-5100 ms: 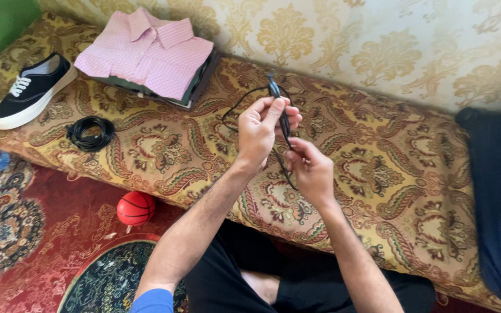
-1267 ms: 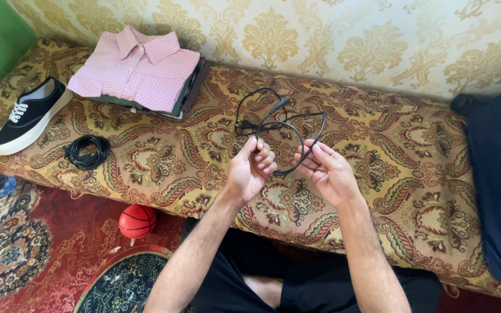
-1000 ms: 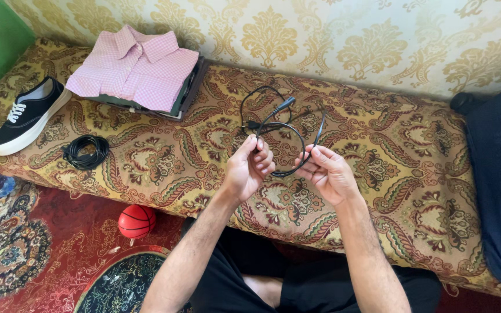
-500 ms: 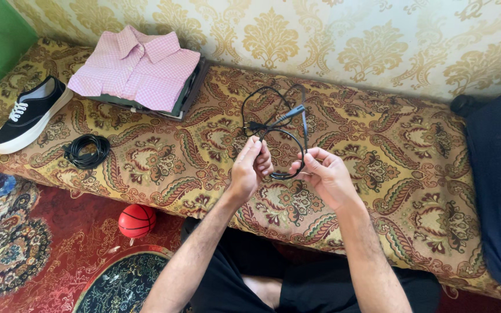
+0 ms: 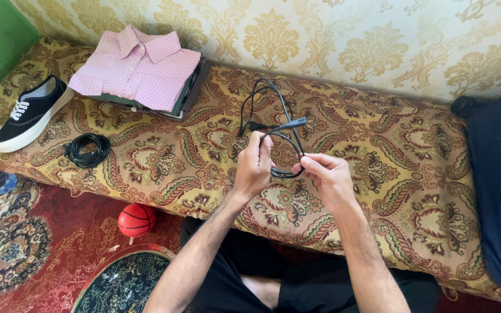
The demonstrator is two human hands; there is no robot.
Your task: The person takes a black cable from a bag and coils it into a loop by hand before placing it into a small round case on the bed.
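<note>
Both my hands hold a thin black cable bent into loops above the patterned mattress. My left hand pinches the left side of the lower loop. My right hand pinches the right side of the same loop between thumb and fingers. A taller loop rises behind the hands, and one plug end sticks out to the right at the top of the lower loop.
A coiled black cable lies on the mattress at the left, near a black-and-white sneaker. A folded pink checked shirt sits on a stack at the back. A small orange ball rests on the red carpet. Dark blue cloth at right.
Over five seconds the hands lowered from a straight stretch of cable and formed loops. In the last half second the upper loop narrowed and swung left, and my right hand closed in.
</note>
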